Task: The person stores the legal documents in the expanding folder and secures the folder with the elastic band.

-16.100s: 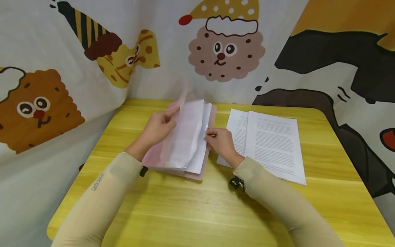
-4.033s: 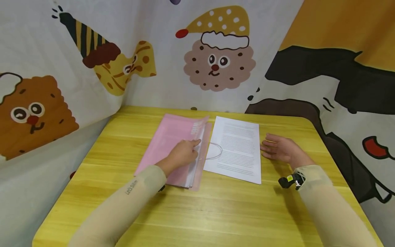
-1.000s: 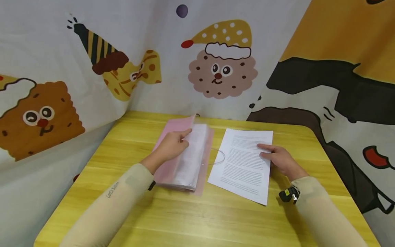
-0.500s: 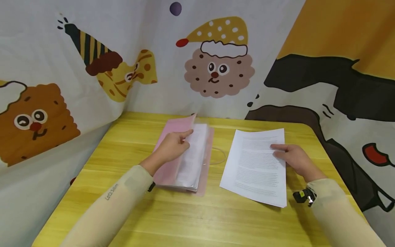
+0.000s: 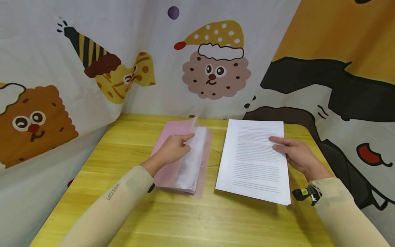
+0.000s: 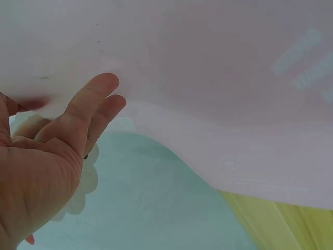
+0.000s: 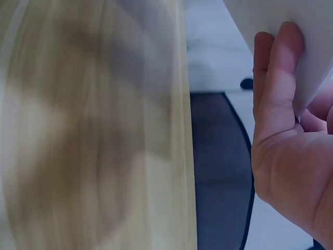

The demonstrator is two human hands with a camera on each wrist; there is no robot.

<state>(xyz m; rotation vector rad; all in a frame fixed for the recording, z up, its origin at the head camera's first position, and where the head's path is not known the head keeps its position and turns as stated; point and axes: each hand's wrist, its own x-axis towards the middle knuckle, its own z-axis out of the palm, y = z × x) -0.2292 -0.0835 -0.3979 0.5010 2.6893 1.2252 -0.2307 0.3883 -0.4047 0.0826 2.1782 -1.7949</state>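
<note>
My left hand (image 5: 172, 148) pinches the raised cover of a pink translucent folder (image 5: 177, 127), holding it partly open. Inside lie white sheets (image 5: 192, 161) in clear sleeves. In the left wrist view, fingers of the left hand (image 6: 57, 140) press against the cover from one side, and a fingertip shows blurred through it. To the right, my right hand (image 5: 297, 154) grips a small stack of printed papers (image 5: 254, 157) by its right edge, tilted above the table. The right wrist view shows fingers of the right hand (image 7: 286, 114) along the back of the papers (image 7: 317, 47), away from the tabletop.
A thin elastic loop (image 5: 213, 165) sticks out from the folder's right edge onto the yellow wooden table (image 5: 197, 223). Behind the table hangs a white curtain (image 5: 148, 103) printed with cartoon biscuits.
Four seconds ago the folder lay closed and the right hand was empty beside the papers. Since then the cover came up; the right hand took the papers, slid them right, then raised them.
</note>
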